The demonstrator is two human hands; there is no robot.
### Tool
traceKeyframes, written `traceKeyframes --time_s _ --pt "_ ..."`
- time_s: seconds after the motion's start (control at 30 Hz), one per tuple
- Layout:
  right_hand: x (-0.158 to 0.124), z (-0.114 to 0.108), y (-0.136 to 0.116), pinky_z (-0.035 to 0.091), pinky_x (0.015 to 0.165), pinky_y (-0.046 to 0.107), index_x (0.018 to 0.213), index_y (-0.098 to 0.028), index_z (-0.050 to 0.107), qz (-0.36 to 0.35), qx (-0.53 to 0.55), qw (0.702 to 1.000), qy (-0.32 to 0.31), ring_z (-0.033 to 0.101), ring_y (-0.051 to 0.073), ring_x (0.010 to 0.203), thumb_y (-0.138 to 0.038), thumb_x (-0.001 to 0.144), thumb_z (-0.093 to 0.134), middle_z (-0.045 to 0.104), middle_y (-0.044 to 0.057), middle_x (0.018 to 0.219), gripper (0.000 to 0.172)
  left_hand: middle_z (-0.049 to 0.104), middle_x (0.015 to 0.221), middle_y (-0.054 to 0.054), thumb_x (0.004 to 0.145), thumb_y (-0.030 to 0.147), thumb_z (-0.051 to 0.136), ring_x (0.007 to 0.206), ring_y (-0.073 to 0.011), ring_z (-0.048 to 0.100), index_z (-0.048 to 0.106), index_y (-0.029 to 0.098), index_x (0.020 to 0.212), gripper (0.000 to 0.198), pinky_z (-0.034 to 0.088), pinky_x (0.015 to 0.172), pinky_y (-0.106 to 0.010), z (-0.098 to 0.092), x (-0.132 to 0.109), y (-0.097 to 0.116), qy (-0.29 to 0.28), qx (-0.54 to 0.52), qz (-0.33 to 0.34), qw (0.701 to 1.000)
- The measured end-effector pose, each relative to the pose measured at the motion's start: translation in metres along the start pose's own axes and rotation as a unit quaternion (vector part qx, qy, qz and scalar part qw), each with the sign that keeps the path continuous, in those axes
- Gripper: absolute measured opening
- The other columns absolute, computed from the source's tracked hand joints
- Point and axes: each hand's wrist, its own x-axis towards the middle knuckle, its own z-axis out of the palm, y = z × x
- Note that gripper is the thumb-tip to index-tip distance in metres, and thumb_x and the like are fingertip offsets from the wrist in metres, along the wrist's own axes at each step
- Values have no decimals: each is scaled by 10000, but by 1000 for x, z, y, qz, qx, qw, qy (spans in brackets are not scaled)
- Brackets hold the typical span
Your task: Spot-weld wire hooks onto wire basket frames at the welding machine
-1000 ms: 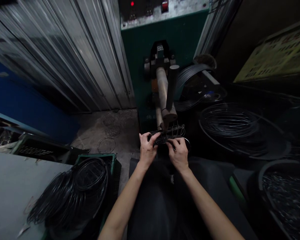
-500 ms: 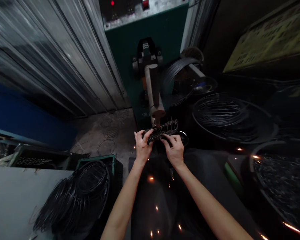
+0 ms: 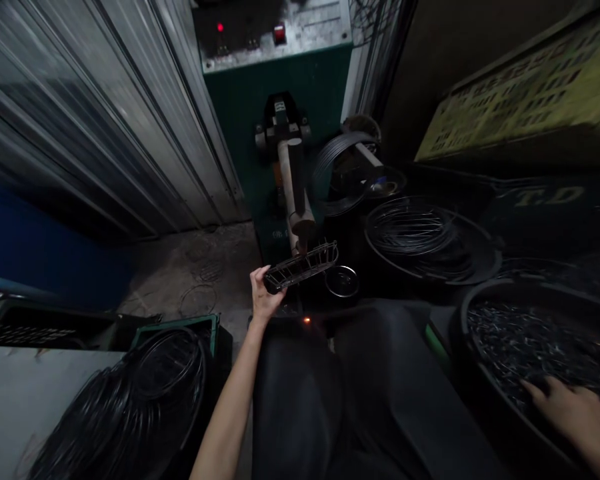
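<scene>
My left hand (image 3: 266, 293) grips the left end of a wire basket (image 3: 303, 265), its thumb and fingers closed around the rim. The basket is tilted, and its middle lies under the tip of a welding machine's arm (image 3: 300, 220). At the far right my right hand (image 3: 573, 413) reaches over a round black tub (image 3: 467, 340), touching or just above a heap of small bent metal pieces (image 3: 535, 340). Its fingers are blurred and partly dark, so any piece in them cannot be made out. A glowing spark (image 3: 307, 320) shows below the basket.
The green machine body (image 3: 230, 100) stands ahead with a red light. Wire coils fill a black basin (image 3: 430, 270) at right. Black wire rings (image 3: 145, 380) are piled at left by a green crate (image 3: 215, 333). A yellow crate (image 3: 520, 100) sits at upper right.
My right hand has let go of the basket and moved right and down to the tub of metal pieces. My left hand still holds the basket. Most of the flying sparks are gone.
</scene>
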Motion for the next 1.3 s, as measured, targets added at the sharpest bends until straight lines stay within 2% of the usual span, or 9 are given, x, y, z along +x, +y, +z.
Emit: traceKeyframes --time_s 0.17,0.27,0.37,0.6,0.8,0.87,0.93,1.1,1.3 --pt "8 11 10 163 577 418 393 -277 406 -16 -2 1000 -15 414 243 552 -551 544 496 280 51 514 325 449 1122 -81 636 157 681 1078 -216 490 382 210 1226 664 458 919 -396 -18 -22 31 -35 19 18 999" --pt "9 12 19 162 566 411 413 -289 453 -147 18 988 35 206 122 458 -583 563 484 301 47 484 332 433 1155 -89 634 157 684 1077 -216 491 356 228 1277 726 461 915 -393 -29 -40 56 -67 22 -25 997" --pt "-2 8 19 158 563 380 419 -264 425 -236 19 971 41 189 116 464 -535 658 494 347 54 513 367 416 1159 -85 632 162 680 1093 -226 478 355 241 1295 742 457 918 -399 -35 -54 76 -90 38 -55 994" --pt "-8 -19 -7 96 581 348 405 -193 459 -152 -10 988 7 186 84 436 -131 777 497 326 2 413 379 364 1143 -73 623 143 651 1114 -266 439 400 289 1308 744 425 940 -460 -23 -63 102 -230 93 -88 965" --pt "-37 -46 -49 201 526 318 470 -246 574 -188 60 978 67 272 73 395 -476 762 607 441 16 441 373 296 1287 -97 647 211 666 1228 -292 348 291 285 1365 814 338 1031 -511 -20 -49 110 -294 26 -92 951" --pt "-73 -41 -81 304 507 347 631 -259 653 -230 142 962 34 440 127 441 -605 672 634 571 72 558 349 275 1329 -101 669 187 640 1262 -282 322 263 287 1380 811 319 1056 -500 -21 -46 110 -294 6 -88 952" --pt "-118 -27 -116 391 482 380 799 -226 681 -215 254 939 -83 548 190 493 -633 599 679 636 128 657 454 280 1342 -103 679 171 627 1273 -280 321 231 294 1397 829 298 1068 -517 -21 -46 109 -294 1 -83 952" --pt "-210 34 -184 473 446 287 756 -169 632 -233 316 851 -349 603 182 530 -550 638 691 636 68 607 403 356 1313 -104 708 132 610 1246 -265 373 205 297 1404 822 296 1058 -561 -20 -52 100 -296 -2 -46 954" --pt "-230 83 -212 483 476 232 839 -150 622 -253 302 849 -351 610 148 526 -506 734 634 658 42 630 371 437 1215 -75 695 127 664 1143 -229 460 359 290 1328 721 341 1046 -511 -17 -54 93 -255 -1 -52 966"
